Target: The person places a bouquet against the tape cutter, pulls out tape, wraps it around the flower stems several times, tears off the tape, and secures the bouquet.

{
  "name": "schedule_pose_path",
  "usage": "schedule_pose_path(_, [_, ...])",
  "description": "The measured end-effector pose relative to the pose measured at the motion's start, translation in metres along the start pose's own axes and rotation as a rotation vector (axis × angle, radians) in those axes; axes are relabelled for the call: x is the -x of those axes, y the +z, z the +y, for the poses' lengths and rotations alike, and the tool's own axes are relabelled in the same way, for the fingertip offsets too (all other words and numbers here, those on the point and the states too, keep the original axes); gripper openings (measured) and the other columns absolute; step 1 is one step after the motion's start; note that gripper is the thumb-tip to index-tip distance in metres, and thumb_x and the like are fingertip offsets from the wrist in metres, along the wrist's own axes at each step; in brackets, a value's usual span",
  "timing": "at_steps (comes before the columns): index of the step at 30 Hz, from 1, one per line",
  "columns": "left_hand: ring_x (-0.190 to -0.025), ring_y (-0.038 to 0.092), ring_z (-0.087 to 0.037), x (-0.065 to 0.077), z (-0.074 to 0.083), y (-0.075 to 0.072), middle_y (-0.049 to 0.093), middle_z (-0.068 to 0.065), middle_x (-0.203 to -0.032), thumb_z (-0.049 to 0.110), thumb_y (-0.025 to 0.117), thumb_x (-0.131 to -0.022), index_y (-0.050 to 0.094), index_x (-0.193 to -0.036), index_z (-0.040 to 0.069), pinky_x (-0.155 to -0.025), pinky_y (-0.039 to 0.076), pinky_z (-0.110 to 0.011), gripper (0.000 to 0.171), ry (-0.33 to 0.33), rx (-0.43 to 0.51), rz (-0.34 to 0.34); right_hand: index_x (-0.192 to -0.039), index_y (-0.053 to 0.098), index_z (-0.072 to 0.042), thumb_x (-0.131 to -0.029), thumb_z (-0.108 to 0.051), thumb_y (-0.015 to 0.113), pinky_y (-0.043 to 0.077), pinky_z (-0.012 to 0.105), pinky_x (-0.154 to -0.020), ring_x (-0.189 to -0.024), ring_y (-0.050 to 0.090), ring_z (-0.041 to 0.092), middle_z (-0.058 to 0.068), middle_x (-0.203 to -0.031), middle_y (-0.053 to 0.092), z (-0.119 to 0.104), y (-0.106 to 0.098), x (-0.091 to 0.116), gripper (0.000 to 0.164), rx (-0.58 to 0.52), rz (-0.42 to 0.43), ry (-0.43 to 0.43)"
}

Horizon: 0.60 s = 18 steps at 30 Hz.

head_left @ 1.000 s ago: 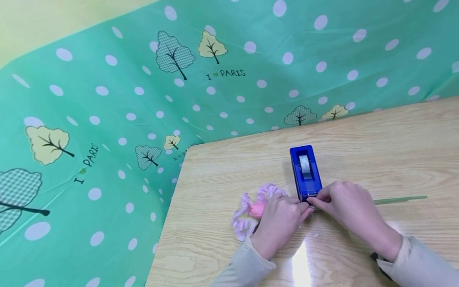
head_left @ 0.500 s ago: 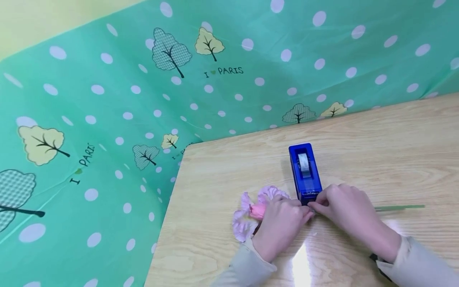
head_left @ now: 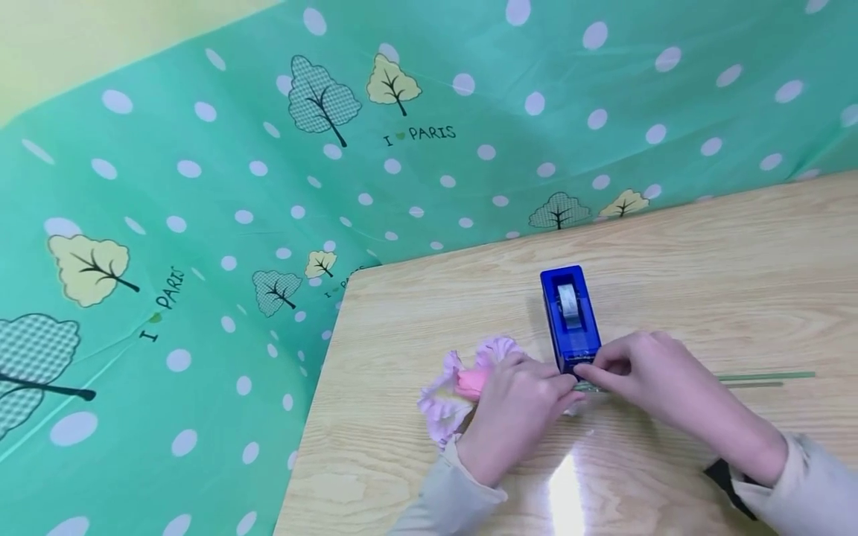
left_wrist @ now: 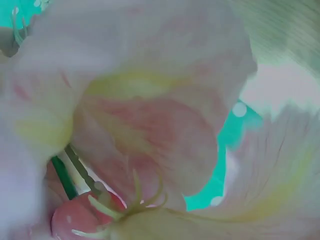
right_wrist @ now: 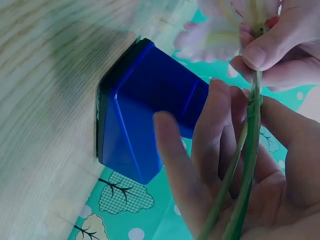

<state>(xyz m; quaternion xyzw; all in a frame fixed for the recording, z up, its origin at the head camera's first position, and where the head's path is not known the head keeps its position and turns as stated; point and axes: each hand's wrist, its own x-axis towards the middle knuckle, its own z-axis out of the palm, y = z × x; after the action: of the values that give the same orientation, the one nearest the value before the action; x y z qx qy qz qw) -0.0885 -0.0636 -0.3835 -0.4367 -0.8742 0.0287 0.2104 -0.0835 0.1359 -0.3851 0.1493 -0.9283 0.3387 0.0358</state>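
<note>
My left hand (head_left: 519, 413) pinches the green stems of artificial flowers just below the blooms. One bloom is a pale lilac flower (head_left: 442, 406) with ruffled petals; a pink tulip-like bloom (head_left: 471, 383) lies against it. The lilac petals (left_wrist: 150, 125) fill most of the left wrist view. My right hand (head_left: 660, 376) pinches the same stems (right_wrist: 245, 170) close beside the left fingertips, with the other fingers spread loosely. The stems run past my right palm and stick out to the right. Right behind the fingertips stands a blue tape dispenser (head_left: 575, 320) holding a roll of clear tape (head_left: 569, 304).
The wooden table (head_left: 415, 313) ends on the left at a green polka-dot cloth (head_left: 221, 223) printed with trees. The same cloth hangs along the back. A bright reflection (head_left: 566, 491) lies on the table in front of the hands.
The hands draw slightly apart, the left one shifting left with the blooms and the right one shifting right. Two stem ends now show separately at the right. The dispenser stays in place.
</note>
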Motion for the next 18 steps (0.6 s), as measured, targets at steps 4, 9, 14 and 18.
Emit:
schedule_pose_path(4, [-0.068,0.063,0.002,0.001,-0.001,-0.001,0.068,0.020,-0.076,0.044,0.066,-0.093,0.077,-0.087,0.031,-0.071,0.039,-0.019,0.018,0.003,-0.017,0.038,-0.066,0.071,-0.028,-0.090,-0.035,0.074,0.036,0.022,-0.052,-0.053,0.042,0.001,-0.018,-0.057,0.057,-0.002,0.000,0.000,0.025,0.013,0.025,-0.005])
schedule_pose_path(9, [-0.070,0.064,0.001,0.002,0.000,-0.001,0.069,0.019,-0.078,0.043,0.067,-0.093,0.077,-0.091,0.030,-0.072,0.040,-0.020,0.017,-0.008,0.005,0.025,-0.067,0.072,-0.025,-0.095,-0.037,0.067,0.035,0.024,-0.051,-0.050,0.041,0.004,-0.015,-0.053,0.055,-0.007,-0.002,0.002,0.031,0.050,0.057,0.022])
schedule_pose_path(14, [-0.073,0.065,0.002,0.002,-0.001,-0.001,0.071,0.019,-0.082,0.043,0.067,-0.093,0.078,-0.091,0.030,-0.074,0.042,-0.019,0.018,-0.005,0.000,0.031,-0.070,0.069,-0.019,-0.096,-0.029,0.067,0.038,0.025,-0.048,-0.050,0.045,0.006,-0.012,-0.055,0.054,-0.010,-0.010,0.004,0.028,0.117,0.142,-0.016])
schedule_pose_path(18, [-0.074,0.066,0.002,0.002,-0.002,-0.002,0.072,0.018,-0.085,0.043,0.068,-0.092,0.078,-0.091,0.029,-0.073,0.042,-0.019,0.017,-0.009,0.002,0.034,-0.078,0.075,-0.022,-0.086,-0.020,0.078,0.051,0.029,-0.053,-0.060,0.060,0.005,-0.015,-0.070,0.066,-0.012,-0.017,0.007,0.008,0.131,0.242,-0.155])
